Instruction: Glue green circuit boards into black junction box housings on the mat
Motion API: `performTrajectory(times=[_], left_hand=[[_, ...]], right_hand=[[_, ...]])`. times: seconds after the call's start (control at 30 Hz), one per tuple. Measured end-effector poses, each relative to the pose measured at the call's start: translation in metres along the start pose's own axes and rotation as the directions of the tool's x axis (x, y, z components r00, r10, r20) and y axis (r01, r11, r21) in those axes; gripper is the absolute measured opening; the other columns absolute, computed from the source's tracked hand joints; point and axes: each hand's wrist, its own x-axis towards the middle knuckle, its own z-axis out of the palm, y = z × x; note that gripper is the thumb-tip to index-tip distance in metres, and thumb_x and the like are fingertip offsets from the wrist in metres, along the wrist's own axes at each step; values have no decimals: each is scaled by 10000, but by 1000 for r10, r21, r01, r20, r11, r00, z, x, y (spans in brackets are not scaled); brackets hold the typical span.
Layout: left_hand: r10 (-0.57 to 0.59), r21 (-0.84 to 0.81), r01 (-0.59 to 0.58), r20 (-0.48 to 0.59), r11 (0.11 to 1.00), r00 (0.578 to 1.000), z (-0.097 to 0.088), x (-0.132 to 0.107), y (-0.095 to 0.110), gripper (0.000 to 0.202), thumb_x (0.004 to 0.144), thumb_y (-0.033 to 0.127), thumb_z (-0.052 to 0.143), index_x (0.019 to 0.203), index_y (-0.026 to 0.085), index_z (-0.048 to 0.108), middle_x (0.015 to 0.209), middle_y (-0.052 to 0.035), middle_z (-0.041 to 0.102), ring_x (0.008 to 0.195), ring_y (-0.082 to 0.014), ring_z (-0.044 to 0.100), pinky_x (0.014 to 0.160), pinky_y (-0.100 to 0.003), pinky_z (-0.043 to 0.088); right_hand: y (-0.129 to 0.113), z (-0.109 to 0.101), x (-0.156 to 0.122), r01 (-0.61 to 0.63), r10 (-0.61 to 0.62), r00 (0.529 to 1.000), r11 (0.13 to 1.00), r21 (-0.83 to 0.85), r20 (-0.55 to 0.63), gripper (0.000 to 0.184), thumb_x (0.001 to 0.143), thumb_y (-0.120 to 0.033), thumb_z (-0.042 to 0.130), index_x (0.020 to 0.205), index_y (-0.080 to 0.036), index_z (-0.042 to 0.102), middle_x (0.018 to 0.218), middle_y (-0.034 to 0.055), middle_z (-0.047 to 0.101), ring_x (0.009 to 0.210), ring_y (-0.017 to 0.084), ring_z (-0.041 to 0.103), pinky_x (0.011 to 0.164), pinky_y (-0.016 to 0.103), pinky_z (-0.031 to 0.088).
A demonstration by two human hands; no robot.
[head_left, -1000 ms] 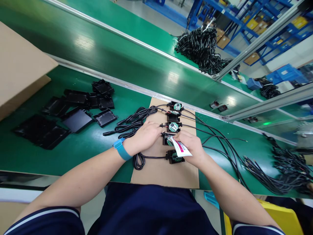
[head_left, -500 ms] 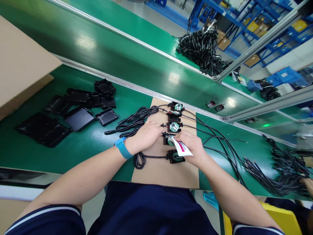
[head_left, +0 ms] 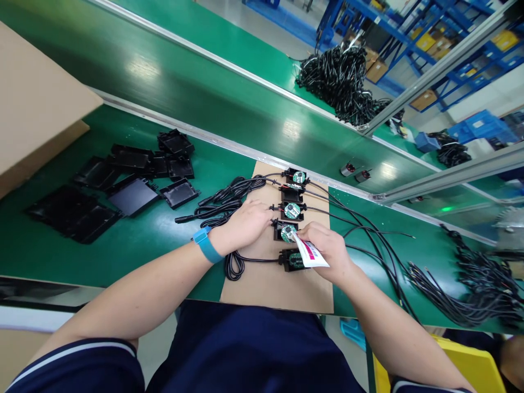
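My right hand [head_left: 329, 251] is closed on a white squeeze tube with a pink label [head_left: 311, 255]. The tube's narrow tip points at the right side of a round green circuit board [head_left: 287, 233], which sits in an open black plastic housing [head_left: 278, 231]. My left hand [head_left: 249, 222] lies at the left end of that housing, its fingers curled over the black cable, which is mostly hidden under them. Nearer me is another housing with a board [head_left: 293, 261]. Beyond are a housing with a white-patched board [head_left: 292, 210], one with loose wires [head_left: 291, 193], and one farthest away [head_left: 298, 177].
A cardboard sheet [head_left: 262, 292] lies under the housings. Bundled cables [head_left: 221, 202] sit left of them; loose cable ends [head_left: 434, 289] spread right. Empty black housings [head_left: 133, 196] are piled at left beside a cardboard box [head_left: 41, 103]. A metal rail [head_left: 213, 143] bounds the back.
My right hand has drawn the tube slightly right and toward me, uncovering more of the round board. My left hand stays almost in place. A co-worker's hand has left the cables at far right.
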Motion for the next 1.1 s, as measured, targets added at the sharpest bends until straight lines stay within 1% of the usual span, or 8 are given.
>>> performTrajectory(times=[0.3,0.43,0.5,0.57,0.7,0.77,0.9,1.1], left_hand=[[34,16,-34,-5,999,999,4,0,-4,159,974,218,537,894,191,673,870,-36,657,937,-225,588,929,-386,424],[55,70,-53,-17,996,998,-1,-2,-1,135,964,212,553,939,183,682,911,-61,667,947,-237,585,920,-403,424],[54,141,-48,-35,989,998,-8,-5,8,160,976,227,534,969,169,684,935,-92,665,959,-260,581,904,-426,430],[79,168,-71,-42,983,996,-16,-11,21,203,993,277,516,995,153,677,976,-122,666,1000,-282,583,908,-443,439],[212,-34,-210,99,977,972,-16,-24,41,332,929,433,646,1143,180,652,1060,-108,697,1057,-274,622,948,-410,470],[240,-135,-218,181,967,954,-7,-27,44,392,897,386,703,1242,220,623,1085,-82,718,1022,-252,653,910,-372,497],[235,-231,-176,259,957,937,14,-29,42,190,972,256,583,1131,217,679,1046,-63,742,941,-219,689,862,-335,518],[209,-256,-134,296,957,932,19,-29,44,227,1014,310,507,985,212,710,938,-42,741,913,-214,696,851,-322,513]], right_hand=[[-2,-2,-13,-14,14,1000,1000,-1,-9,127,889,-133,577,994,-200,603,883,84,646,800,202,632,658,311,495],[-9,-5,-22,-40,43,991,999,20,-127,121,898,-139,601,990,-209,637,882,73,662,804,196,655,665,314,517],[-16,-8,-32,-101,100,962,995,8,-254,118,885,-133,641,958,-225,654,892,65,682,814,198,669,677,323,530],[-25,-8,-47,-191,177,904,982,4,-388,124,865,-125,683,918,-236,666,908,58,700,823,204,680,695,339,543],[-37,0,-82,-332,346,780,935,124,-522,137,855,-124,717,924,-242,710,963,51,711,861,204,691,754,358,558],[-41,6,-94,-353,396,754,917,186,-523,150,858,-130,722,955,-244,724,1000,53,711,893,203,695,783,360,559],[-47,13,-105,-353,430,766,902,247,-478,130,882,-144,705,974,-232,734,1024,66,717,916,200,705,799,352,574],[-48,17,-103,-334,382,771,924,187,-509,53,883,-162,708,868,-211,721,914,52,720,823,186,725,718,306,606]])
